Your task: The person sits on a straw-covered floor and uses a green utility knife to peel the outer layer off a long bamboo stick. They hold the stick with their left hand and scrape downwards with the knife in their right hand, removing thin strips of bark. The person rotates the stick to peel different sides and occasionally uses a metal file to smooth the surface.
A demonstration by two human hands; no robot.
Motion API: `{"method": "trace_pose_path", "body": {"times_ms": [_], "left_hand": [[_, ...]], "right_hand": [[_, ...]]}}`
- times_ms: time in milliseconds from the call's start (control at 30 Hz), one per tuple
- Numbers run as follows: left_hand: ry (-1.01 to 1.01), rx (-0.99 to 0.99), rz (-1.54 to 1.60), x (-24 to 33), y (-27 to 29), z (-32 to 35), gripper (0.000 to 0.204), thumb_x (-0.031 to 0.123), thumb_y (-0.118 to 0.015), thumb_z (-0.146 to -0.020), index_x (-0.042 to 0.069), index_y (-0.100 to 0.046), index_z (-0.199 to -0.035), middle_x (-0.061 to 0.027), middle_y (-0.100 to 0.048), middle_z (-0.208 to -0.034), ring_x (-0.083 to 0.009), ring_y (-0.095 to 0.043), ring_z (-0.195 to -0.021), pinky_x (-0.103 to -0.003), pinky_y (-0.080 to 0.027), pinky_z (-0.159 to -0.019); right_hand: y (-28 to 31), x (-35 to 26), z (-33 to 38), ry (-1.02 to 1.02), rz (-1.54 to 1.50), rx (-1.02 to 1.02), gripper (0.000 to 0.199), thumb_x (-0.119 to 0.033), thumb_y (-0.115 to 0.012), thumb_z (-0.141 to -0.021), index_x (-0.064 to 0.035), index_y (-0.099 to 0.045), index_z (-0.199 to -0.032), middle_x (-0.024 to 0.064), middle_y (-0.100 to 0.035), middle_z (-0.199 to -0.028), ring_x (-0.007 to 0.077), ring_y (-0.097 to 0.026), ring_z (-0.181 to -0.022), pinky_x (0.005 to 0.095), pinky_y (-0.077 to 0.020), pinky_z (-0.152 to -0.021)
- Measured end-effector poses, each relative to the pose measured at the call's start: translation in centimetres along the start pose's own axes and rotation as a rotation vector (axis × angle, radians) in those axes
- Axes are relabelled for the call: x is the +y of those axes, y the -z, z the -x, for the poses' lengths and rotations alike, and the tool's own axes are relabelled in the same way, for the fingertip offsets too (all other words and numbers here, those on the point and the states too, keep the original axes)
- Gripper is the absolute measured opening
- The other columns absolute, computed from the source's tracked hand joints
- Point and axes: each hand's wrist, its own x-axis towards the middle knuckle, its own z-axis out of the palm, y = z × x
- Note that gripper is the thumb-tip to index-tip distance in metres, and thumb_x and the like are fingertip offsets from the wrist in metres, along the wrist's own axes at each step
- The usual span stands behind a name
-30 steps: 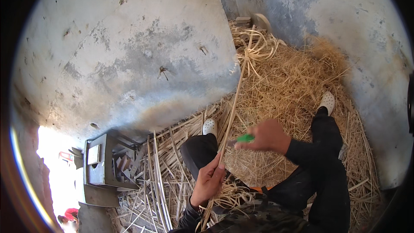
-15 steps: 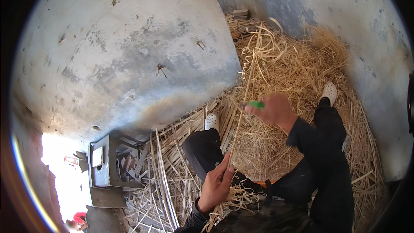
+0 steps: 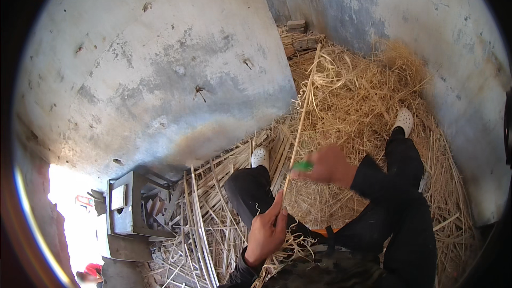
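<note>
From where I watch, I take the long cane [image 3: 300, 122] as my marker and go left to right from it; well to its left, low by the bright doorway, sits a grey metal box [image 3: 128, 205] with loose flat strips [image 3: 200, 234] fanned over the floor between it and the cane; nearer the cane, a white shoe [image 3: 260, 156] on the dark trouser leg points up toward the wall [image 3: 160, 74]; my left hand [image 3: 266, 229] is closed round the cane's lower end, fingers wrapped, thumb up along the shaft, so the cane rises from it, tilted slightly right, toward the bricks [image 3: 296, 25] in the corner; just right of the cane, touching it partway up, my right hand [image 3: 330, 165] is blurred but looks clenched on a small green-handled tool [image 3: 304, 166], whose working end I cannot make out; further right of the cane lies the straw heap [image 3: 368, 101] and the other white shoe [image 3: 404, 121]; I judge the step in hand to be scraping or splitting the cane along its length; the next stroke calls for a firm left-hand hold while the tool runs along the shaft, edge kept away from the fingers
</note>
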Motion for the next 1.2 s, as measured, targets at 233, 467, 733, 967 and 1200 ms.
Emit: {"method": "trace_pose_path", "body": {"times_ms": [233, 467, 733, 967, 1200], "left_hand": [[-0.03, 0.02, -0.046, 0.5, 0.3, 0.1, 0.045, 0.008, -0.05, -0.093, -0.001, -0.045, -0.137, -0.0161, -0.053, -0.061, -0.0209, -0.054, -0.051, -0.033, -0.043, -0.052], [-0.166, 0.02, 0.037, -0.9, -0.5, 1.2, 0.045, 0.005, -0.053, -0.091, -0.005, -0.046, -0.134, -0.0256, -0.054, -0.063, -0.0353, -0.059, -0.052, -0.036, -0.043, -0.05], [0.009, -0.054, 0.164, -0.3, 0.4, 2.5, 0.044, 0.011, -0.052, -0.096, -0.004, -0.044, -0.137, -0.0111, -0.052, -0.066, -0.0048, -0.041, -0.062, -0.026, -0.039, -0.053], [0.299, -0.237, 0.863, -1.9, -1.1, 1.5, 0.044, 0.011, -0.047, -0.1, 0.002, -0.039, -0.143, 0.0043, -0.045, -0.067, -0.0015, -0.036, -0.06, -0.019, -0.032, -0.053], [0.366, -0.23, 1.219, -3.8, -0.4, 0.2, 0.043, 0.016, -0.042, -0.103, 0.006, -0.037, -0.145, 0.0041, -0.032, -0.061, -0.006, -0.032, -0.044, -0.021, -0.032, -0.048]], "right_hand": [[-0.2, 1.6, -1.0, 0.048, 0.072, 0.212, 0.08, -0.086, -0.039, -0.076, -0.0121, -0.053, -0.048, -0.0002, -0.038, -0.038, 0.0156, -0.042, -0.033, 0.0309, -0.0312, -0.033], [0.8, 9.1, -3.3, -0.311, 0.026, 0.073, 0.082, -0.087, -0.032, -0.078, -0.0129, -0.049, -0.047, -0.0018, -0.031, -0.039, 0.0132, -0.033, -0.033, 0.0331, -0.0251, -0.033], [1.6, 8.4, -3.7, -0.339, -0.104, 0.18, 0.077, -0.078, -0.038, -0.085, -0.0107, -0.05, -0.049, -0.0005, -0.03, -0.041, 0.0148, -0.032, -0.034, 0.0349, -0.0246, -0.035], [4.0, 15.0, -5.0, -0.715, -0.269, 0.048, 0.078, -0.079, -0.033, -0.086, -0.0107, -0.036, -0.048, -0.0023, -0.027, -0.044, 0.0123, -0.026, -0.037, 0.0356, -0.0249, -0.037], [1.5, 1.2, -1.0, -0.113, -0.114, -0.074, 0.083, -0.084, -0.038, -0.079, -0.0084, -0.045, -0.045, 0.0026, -0.033, -0.039, 0.0164, -0.036, -0.033, 0.0376, -0.0301, -0.036]]}}
